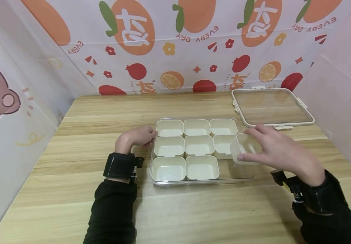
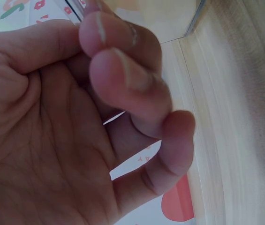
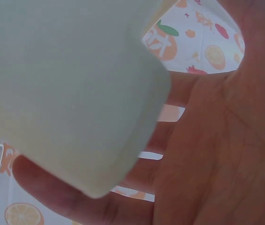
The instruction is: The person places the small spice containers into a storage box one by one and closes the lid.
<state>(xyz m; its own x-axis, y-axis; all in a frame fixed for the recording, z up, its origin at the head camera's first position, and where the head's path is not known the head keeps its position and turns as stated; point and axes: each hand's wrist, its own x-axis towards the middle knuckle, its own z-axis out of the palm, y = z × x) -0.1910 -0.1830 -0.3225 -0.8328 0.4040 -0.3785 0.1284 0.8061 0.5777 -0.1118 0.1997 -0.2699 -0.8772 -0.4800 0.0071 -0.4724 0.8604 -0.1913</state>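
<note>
A shallow clear plastic box (image 1: 200, 182) lies on the table, holding rows of cream square cups (image 1: 200, 146). At its left side my left hand (image 1: 138, 136) pinches the wall near the back corner. Curled fingers (image 2: 127, 89) fill the left wrist view, the box's edge just past them. Over the box's right part, my right hand (image 1: 280, 150) grips another cream cup (image 1: 246, 145) between thumb and fingers, tilted. The smooth outside of this cup fills much of the right wrist view. Bare box floor shows at the front right corner.
A clear lid (image 1: 273, 106) with a cream frame and clips lies at the table's back right, behind my right hand. Fruit-printed cloth (image 1: 169, 64) hangs along the table's back edge, and pale cloth walls stand at both sides.
</note>
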